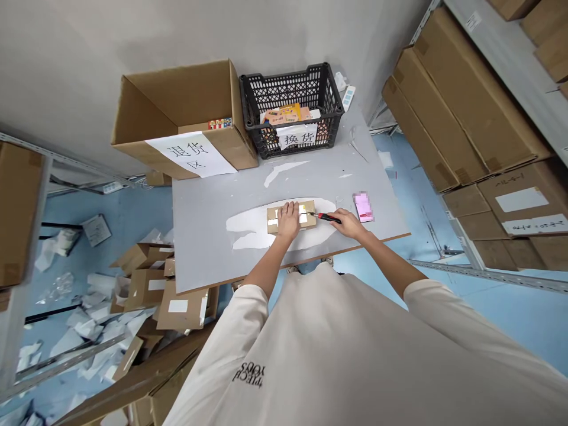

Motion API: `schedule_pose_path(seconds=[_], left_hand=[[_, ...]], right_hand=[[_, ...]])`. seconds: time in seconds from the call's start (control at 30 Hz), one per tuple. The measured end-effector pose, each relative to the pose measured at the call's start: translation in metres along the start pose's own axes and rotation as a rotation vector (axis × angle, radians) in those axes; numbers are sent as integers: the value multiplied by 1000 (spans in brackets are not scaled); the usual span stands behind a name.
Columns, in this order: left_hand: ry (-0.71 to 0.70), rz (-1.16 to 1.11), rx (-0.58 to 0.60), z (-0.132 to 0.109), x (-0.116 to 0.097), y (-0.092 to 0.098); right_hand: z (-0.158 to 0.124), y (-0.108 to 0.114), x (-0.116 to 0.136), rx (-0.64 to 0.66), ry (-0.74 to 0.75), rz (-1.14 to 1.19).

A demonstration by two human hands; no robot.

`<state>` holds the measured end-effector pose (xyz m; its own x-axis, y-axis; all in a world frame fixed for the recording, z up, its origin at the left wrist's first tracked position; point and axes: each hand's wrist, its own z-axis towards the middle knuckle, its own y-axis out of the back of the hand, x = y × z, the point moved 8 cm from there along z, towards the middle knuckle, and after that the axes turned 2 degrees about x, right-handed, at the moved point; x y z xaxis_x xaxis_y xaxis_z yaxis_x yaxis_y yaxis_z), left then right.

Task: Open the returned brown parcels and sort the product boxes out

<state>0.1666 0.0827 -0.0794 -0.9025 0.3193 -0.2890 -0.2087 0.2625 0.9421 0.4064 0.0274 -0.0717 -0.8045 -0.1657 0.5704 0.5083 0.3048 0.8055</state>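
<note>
A small cardboard box [273, 228] with white labels lies on the table. My left hand [289, 220] presses on its top, fingers stretched out over the label and towards the far edge. In my right hand [348, 223] is a red and black utility knife [329, 218], gripped by its handle. The knife's front end meets the right end of the box, near the seam; the blade itself is too small to make out. Beneath the box, a white worn patch [248, 223] marks the grey tabletop [199, 236].
At the back of the table stand a large open carton [246, 142] and a black plastic crate [333, 124] holding orange packets. A phone [364, 207] lies to the right. Shelved cartons [470, 89] rise at right; discarded boxes [181, 305] and paper [95, 319] litter the left floor.
</note>
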Motion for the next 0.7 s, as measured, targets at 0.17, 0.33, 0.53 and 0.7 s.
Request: schedule_pose_path(seconds=[0.17,0.33,0.53,0.7], left_hand=[[34,-22,-39,-5,4,-12],[39,-42,-43,-5,6,-13],[67,-53,-27,-8,5,-7],[79,-49,-21,-8,4,-4]], right_hand=[[-2,-15,-8,-79,-22,-1],[-4,-13,-19,-65,-33,-27],[5,-12,-16,-46,1,56],[12,-4,-22,-34,18,21]])
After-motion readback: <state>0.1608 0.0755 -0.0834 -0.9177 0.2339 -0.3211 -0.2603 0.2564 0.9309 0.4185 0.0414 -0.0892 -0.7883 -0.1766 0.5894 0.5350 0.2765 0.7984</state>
